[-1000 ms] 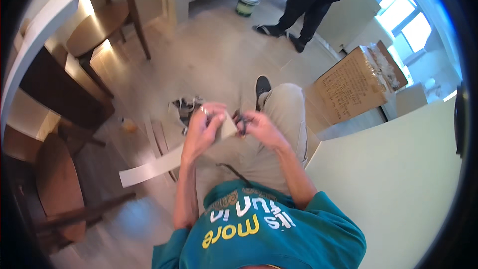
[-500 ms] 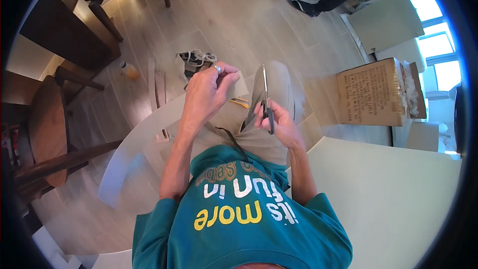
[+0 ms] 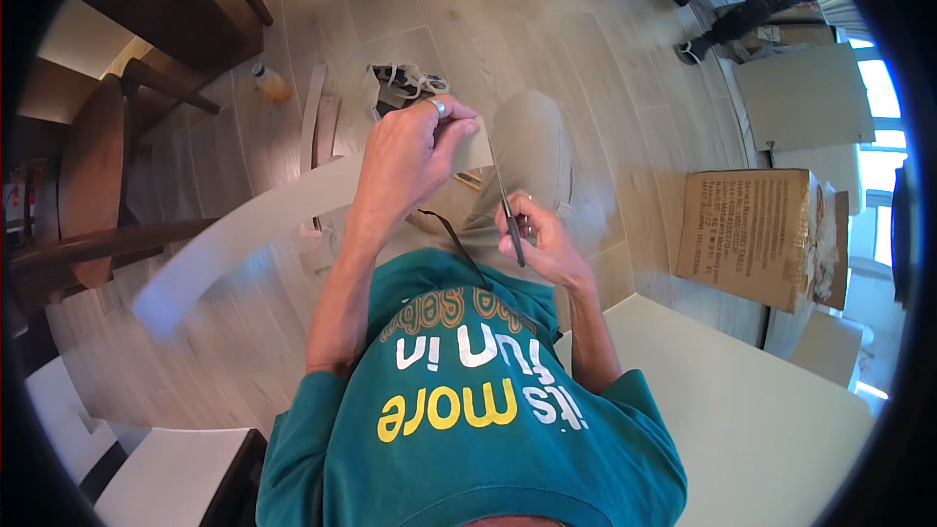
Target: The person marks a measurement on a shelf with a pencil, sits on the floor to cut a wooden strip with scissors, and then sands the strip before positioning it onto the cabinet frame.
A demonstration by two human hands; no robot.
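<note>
My left hand (image 3: pixel 415 158), a ring on one finger, pinches a long pale flexible strip (image 3: pixel 278 205) near its end. The strip curves away to the left behind my forearm, its far end blurred. Dark-handled scissors (image 3: pixel 511 228) are in my right hand (image 3: pixel 549 246), fingers around the handles. Their thin blades point up and away, along the right edge of the strip's short end; whether they touch it I cannot tell. Both hands are over my lap. Below the strip's end lies a small yellow item (image 3: pixel 468 180), partly hidden.
A black-and-white bag (image 3: pixel 400 83) and wooden strips (image 3: pixel 322 122) lie on the floor ahead, near a bottle (image 3: pixel 270 83). Dark wooden chairs (image 3: pixel 98 176) stand left. To the right are a cardboard box (image 3: pixel 747 234) and a pale panel (image 3: pixel 722 400). Another person's legs (image 3: pixel 727 15) are at the far right.
The scissors have tilted left, bringing their blades against or beside the strip's end. The strip's trailing part has swung out leftward. The other person's feet have moved farther apart.
</note>
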